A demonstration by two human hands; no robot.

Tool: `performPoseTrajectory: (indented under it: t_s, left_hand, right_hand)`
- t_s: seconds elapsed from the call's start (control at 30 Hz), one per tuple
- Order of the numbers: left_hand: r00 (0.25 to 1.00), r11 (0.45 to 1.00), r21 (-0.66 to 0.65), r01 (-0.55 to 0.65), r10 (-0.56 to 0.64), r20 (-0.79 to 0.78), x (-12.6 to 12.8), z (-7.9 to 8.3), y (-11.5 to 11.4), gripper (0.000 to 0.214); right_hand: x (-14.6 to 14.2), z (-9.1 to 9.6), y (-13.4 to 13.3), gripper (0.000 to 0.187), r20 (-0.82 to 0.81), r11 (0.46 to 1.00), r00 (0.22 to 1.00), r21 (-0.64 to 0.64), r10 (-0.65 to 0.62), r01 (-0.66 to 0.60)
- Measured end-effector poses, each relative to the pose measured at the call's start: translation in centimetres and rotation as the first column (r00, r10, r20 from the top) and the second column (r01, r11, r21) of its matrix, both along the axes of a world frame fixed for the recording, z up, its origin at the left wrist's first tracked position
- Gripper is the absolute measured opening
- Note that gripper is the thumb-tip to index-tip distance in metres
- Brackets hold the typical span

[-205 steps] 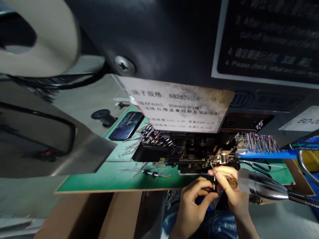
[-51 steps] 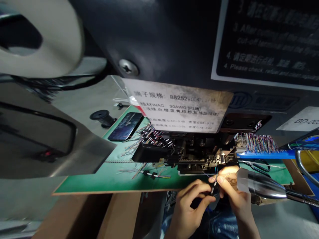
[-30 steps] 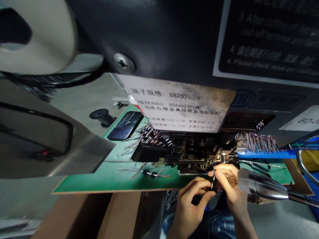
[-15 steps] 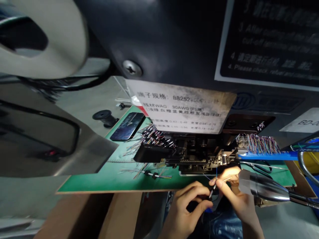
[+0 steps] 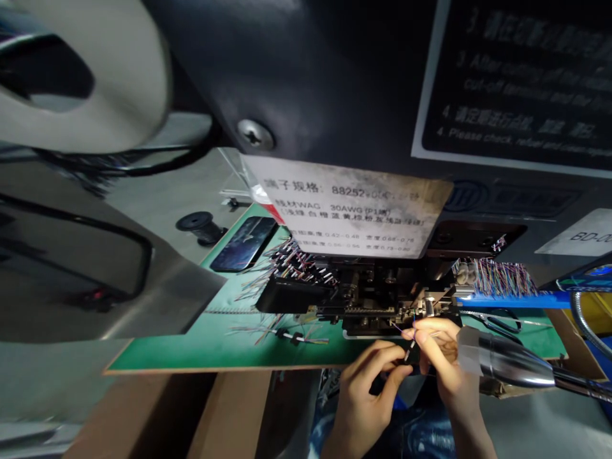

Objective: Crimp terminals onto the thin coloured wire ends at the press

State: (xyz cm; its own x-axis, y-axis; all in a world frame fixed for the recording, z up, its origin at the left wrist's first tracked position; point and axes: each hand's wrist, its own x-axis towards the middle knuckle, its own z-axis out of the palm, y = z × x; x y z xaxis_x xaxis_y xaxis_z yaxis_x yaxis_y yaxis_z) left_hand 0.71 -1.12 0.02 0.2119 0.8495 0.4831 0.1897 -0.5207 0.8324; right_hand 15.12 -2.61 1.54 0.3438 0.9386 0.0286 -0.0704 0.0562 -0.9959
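Note:
My right hand (image 5: 442,350) pinches thin wires of a small wire harness (image 5: 410,349), close to the front of a terminal crimping machine (image 5: 373,306). A blue strand points up from the fingertips towards the lit metal tooling (image 5: 428,305). Lower and to the left, my left hand (image 5: 375,386) has its fingers closed on the black-and-white sleeved part of the same harness. Fingers partly hide the harness, and the wire tips are too small to make out against the tooling.
A metal lamp head (image 5: 519,362) sits just right of my right hand. On the green bench top (image 5: 172,354) lie a phone (image 5: 245,243), another harness (image 5: 294,336) and scissors (image 5: 497,322). Bundled wires (image 5: 507,277) fill a blue tray. The machine housing (image 5: 335,83) hangs overhead.
Both hands have moved slightly up, towards the machine, carrying the harness. The blue strand is now closer to the metal tooling.

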Motion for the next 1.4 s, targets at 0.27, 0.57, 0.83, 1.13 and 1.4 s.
performPoseTrajectory:
  t_s: [0.27,0.57,0.83,1.13,1.4]
  left_hand:
    - [1.0,1.0,-0.004,-0.007,0.007,0.006,0.1,-0.1,0.0,0.019]
    - [0.998,0.997,-0.054,0.057,-0.057,0.01,-0.9,1.1,0.0,0.014]
    - [0.987,0.981,-0.112,0.156,-0.152,0.045,-1.5,1.7,0.2,0.016]
    - [1.0,1.0,-0.013,0.021,-0.021,0.021,-0.1,0.4,-0.2,0.021]
    - [1.0,1.0,0.005,-0.001,0.001,-0.001,-0.2,-0.1,-0.2,0.017]
  right_hand:
    - [0.0,0.1,0.2,0.034,0.024,1.0,1.0,-0.018,-0.017,0.017]
    - [0.5,0.0,-0.4,0.015,0.156,0.999,0.988,0.043,-0.003,-0.004]
    - [1.3,-0.2,-0.8,0.008,0.145,0.984,0.98,0.098,0.136,-0.151]
    - [0.5,-0.6,-0.4,0.013,0.096,0.999,0.995,0.036,-0.006,0.002]
    - [0.6,-0.2,-0.1,0.02,0.088,1.0,0.996,-0.013,0.027,-0.025]
